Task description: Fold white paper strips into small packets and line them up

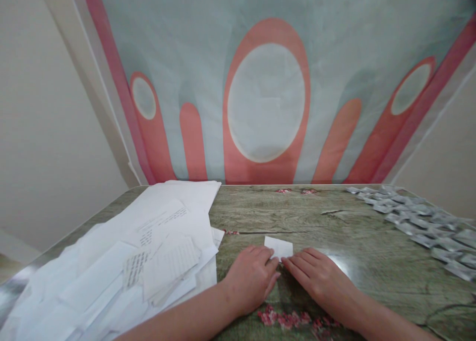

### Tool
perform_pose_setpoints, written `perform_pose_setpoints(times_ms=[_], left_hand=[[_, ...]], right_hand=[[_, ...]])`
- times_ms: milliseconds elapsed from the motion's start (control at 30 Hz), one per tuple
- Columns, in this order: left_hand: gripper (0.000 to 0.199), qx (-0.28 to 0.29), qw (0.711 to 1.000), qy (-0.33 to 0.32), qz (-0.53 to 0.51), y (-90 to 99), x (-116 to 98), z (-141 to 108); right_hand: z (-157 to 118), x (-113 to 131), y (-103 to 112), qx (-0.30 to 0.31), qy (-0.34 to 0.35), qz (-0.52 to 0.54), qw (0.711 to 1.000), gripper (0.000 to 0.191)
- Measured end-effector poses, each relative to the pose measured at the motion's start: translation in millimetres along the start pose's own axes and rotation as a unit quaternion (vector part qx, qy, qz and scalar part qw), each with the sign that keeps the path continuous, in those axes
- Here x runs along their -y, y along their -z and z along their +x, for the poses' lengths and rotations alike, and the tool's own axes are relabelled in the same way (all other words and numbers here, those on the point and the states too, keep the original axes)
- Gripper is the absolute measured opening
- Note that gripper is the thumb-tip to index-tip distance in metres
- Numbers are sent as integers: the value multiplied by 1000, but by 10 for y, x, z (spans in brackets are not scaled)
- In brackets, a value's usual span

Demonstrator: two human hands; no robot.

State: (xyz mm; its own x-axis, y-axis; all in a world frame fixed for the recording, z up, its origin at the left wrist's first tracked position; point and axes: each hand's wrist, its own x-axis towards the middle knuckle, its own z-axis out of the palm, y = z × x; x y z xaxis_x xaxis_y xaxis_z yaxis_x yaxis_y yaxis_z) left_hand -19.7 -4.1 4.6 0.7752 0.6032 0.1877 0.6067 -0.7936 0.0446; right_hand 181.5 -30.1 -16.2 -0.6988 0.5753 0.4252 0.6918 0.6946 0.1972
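Observation:
A small white piece of paper (279, 246) lies on the wood-patterned table (267, 209) in front of me. At its lower left corner, the bent fingers of my left hand (252, 276) grip the near edge, with the thumb below. My right hand (322, 277) has its fingers together, and their tips hold the lower right corner. Both sets of fingertips nearly meet along that near edge. My right thumb is hidden from this angle.
A large heap of loose white papers (100, 261), some printed, covers the table's left side. Rows of small folded paper pieces (420, 217) lie along the right side. A cloth with red shapes (266, 172) hangs behind the table's far edge.

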Motion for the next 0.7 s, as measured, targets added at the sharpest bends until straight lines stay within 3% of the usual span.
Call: perform_pose_setpoints(times_ms=[333, 700], left_hand=[[24, 7, 1000, -16, 4, 10, 13, 1], [25, 37, 998, -40, 9, 84, -2, -6]], right_hand=[[2, -49, 31, -15, 20, 8, 1000, 28], [-38, -79, -53, -13, -6, 54, 998, 26]])
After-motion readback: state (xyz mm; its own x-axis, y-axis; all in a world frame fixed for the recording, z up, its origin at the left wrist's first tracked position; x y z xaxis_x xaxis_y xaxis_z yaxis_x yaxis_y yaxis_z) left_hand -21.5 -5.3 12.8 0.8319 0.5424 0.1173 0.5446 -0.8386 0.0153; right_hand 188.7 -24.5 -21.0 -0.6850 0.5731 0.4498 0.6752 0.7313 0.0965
